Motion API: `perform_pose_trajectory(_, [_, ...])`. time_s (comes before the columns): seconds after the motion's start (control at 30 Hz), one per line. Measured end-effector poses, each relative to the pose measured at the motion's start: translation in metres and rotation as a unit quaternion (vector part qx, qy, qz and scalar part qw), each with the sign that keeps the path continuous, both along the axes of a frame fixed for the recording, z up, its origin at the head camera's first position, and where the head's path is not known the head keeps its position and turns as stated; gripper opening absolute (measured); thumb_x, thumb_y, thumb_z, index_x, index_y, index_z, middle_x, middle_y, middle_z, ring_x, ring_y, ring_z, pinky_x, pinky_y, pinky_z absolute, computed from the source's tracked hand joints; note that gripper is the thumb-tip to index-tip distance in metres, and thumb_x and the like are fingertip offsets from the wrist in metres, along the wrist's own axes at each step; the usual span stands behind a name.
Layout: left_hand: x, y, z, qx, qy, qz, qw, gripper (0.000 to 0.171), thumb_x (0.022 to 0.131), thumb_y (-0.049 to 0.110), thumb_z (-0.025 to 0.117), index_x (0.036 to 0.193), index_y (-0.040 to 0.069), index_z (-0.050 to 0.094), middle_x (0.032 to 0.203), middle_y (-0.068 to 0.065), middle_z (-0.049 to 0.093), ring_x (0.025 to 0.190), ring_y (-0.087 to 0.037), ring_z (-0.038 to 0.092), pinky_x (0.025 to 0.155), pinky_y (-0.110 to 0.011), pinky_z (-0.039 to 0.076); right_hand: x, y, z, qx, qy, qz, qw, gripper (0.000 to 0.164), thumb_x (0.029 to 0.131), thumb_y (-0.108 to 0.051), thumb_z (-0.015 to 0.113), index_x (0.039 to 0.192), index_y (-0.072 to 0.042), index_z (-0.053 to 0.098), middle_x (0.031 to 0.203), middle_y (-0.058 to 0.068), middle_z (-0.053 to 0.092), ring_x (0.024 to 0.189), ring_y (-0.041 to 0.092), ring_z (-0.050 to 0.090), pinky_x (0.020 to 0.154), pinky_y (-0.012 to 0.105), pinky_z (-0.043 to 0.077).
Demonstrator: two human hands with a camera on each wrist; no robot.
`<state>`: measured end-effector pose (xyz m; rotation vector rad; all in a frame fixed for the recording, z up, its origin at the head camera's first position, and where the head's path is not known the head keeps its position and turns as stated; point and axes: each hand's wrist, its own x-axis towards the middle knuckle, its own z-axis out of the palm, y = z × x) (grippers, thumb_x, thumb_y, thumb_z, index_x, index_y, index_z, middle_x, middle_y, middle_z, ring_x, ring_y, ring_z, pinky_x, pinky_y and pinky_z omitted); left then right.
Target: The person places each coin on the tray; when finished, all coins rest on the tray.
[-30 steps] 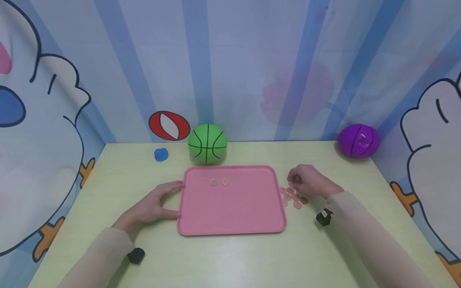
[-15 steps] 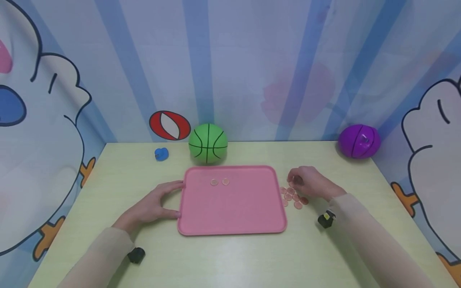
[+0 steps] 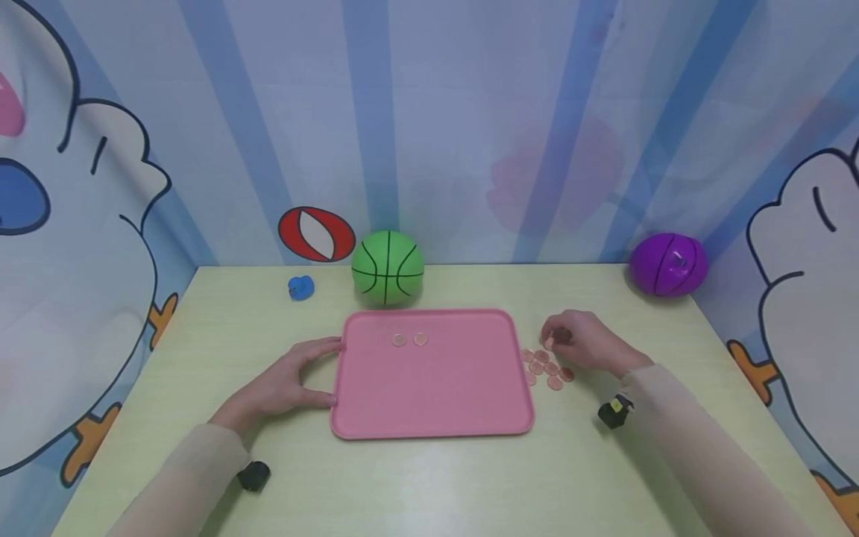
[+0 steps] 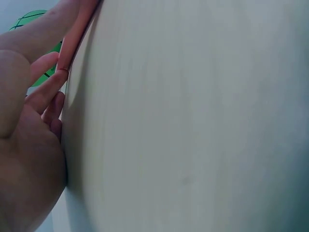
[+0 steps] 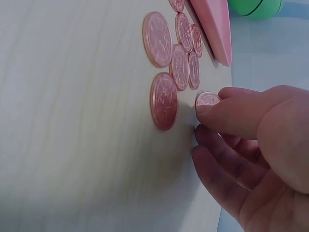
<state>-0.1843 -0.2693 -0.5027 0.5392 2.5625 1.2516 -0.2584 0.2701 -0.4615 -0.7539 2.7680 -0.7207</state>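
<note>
A pink tray [image 3: 432, 388] lies on the table with two copper coins [image 3: 409, 340] near its far side. My left hand [image 3: 282, 380] is spread at the tray's left edge, its fingertips and thumb tip right at the rim. My right hand [image 3: 585, 341], to the right of the tray, pinches a copper coin [image 5: 207, 99] between thumb and forefinger. Several more copper coins [image 5: 180, 67] lie in a loose cluster just left of and in front of that hand. In the left wrist view, the left hand [image 4: 29, 145] hides most of the tray.
Behind the tray sits a green ball [image 3: 388, 268] with black lines. A small blue rubber duck [image 3: 301, 288] stands to its left. At the back right corner of the table rests a purple ball [image 3: 668, 264]. A printed cloth [image 3: 456, 134] hangs behind the table.
My right hand has shifted a little to the right, and a coin now shows at its fingertips. The left hand and the tray have stayed in place.
</note>
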Motion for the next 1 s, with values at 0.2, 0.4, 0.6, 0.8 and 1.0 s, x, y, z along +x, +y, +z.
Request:
perform_pose_trajectory(0.2, [0.0004, -0.0009, -0.0009, -0.006, -0.003, 0.002, 1.0000, 0.095, 0.079, 0.038, 0.093, 0.160, 0.021, 0.046, 0.169, -0.010, 0.034, 0.156, -0.043, 0.024, 0.122, -0.075, 0.017, 0.0018, 0.0026, 0.0017, 0.000, -0.003, 0.004, 1.000, 0.023, 0.090, 0.006, 0.072, 0.109, -0.004, 0.080, 0.097, 0.005, 0.072, 0.089, 0.021, 0.069, 0.083, 0.043, 0.063])
perform_pose_trajectory(0.4, [-0.0001, -0.0011, -0.0012, -0.008, 0.001, 0.000, 1.0000, 0.096, 0.079, 0.039, 0.093, 0.160, 0.021, 0.046, 0.169, -0.009, 0.035, 0.156, -0.042, 0.025, 0.123, -0.074, 0.018, 0.0035, 0.0041, 0.0029, -0.006, 0.004, 0.008, 1.000, 0.025, 0.089, 0.009, 0.071, 0.112, 0.001, 0.080, 0.097, 0.008, 0.074, 0.093, 0.026, 0.069, 0.085, 0.046, 0.063])
perform_pose_trajectory(0.6, [-0.0003, -0.0003, -0.0003, -0.007, 0.000, 0.001, 1.0000, 0.095, 0.079, 0.039, 0.093, 0.160, 0.022, 0.046, 0.169, -0.010, 0.035, 0.156, -0.042, 0.025, 0.123, -0.075, 0.017, 0.0038, 0.0054, 0.0021, 0.000, 0.012, 0.015, 1.000, 0.026, 0.089, 0.009, 0.073, 0.114, 0.004, 0.078, 0.095, 0.009, 0.071, 0.090, 0.025, 0.069, 0.082, 0.043, 0.063])
perform_pose_trajectory(0.8, [-0.0013, 0.0005, -0.0003, -0.002, -0.001, 0.001, 1.0000, 0.093, 0.080, 0.037, 0.092, 0.159, 0.021, 0.047, 0.169, -0.010, 0.035, 0.156, -0.043, 0.024, 0.122, -0.075, 0.016, 0.0043, 0.0066, 0.0004, -0.005, 0.007, 0.010, 1.000, 0.026, 0.094, -0.001, 0.074, 0.119, 0.005, 0.076, 0.097, 0.008, 0.069, 0.091, 0.024, 0.071, 0.082, 0.040, 0.064])
perform_pose_trajectory(1.0, [-0.0011, 0.0002, -0.0005, -0.003, 0.001, 0.000, 1.0000, 0.093, 0.080, 0.037, 0.093, 0.159, 0.020, 0.047, 0.169, -0.011, 0.036, 0.156, -0.043, 0.024, 0.123, -0.075, 0.016, 0.0070, -0.0005, 0.0041, -0.034, -0.011, -0.003, 0.999, 0.034, 0.098, -0.009, 0.073, 0.128, 0.006, 0.070, 0.103, 0.009, 0.067, 0.091, 0.021, 0.072, 0.077, 0.032, 0.062])
